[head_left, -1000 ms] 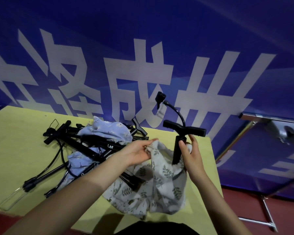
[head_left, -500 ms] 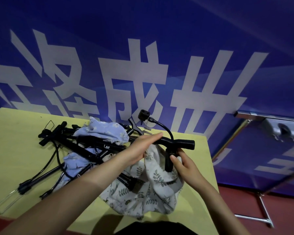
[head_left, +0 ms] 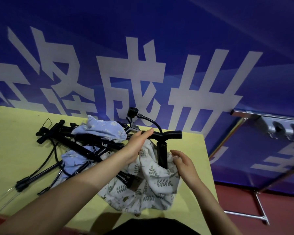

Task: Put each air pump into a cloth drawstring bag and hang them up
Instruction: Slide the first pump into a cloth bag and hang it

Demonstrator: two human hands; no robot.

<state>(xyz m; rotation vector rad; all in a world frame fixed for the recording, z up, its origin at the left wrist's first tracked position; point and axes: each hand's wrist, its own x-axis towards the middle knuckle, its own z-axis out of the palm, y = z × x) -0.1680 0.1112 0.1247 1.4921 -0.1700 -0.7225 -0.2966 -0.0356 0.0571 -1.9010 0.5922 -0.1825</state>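
- Black plastic, the air pump (head_left: 162, 155) stands upright with its barrel sunk into the mouth of the leaf-print bag (head_left: 153, 182); its T-handle sticks out above the cloth and its hose curls up behind.
- The left hand (head_left: 137, 143) lies along the handle's left end, fingers stretched flat over it; whether the thumb wraps beneath, I cannot tell.
- The right hand (head_left: 182, 162) pinches the bag's rim just right of the barrel, fingers curled into the cloth.
- The bag slumps on the yellow table (head_left: 15, 150), near its right edge.
- To the left lies a tangle of more black pumps (head_left: 85, 143) with pale blue bags (head_left: 102, 128) draped among them.
- A metal rack (head_left: 268, 126) stands off to the right.
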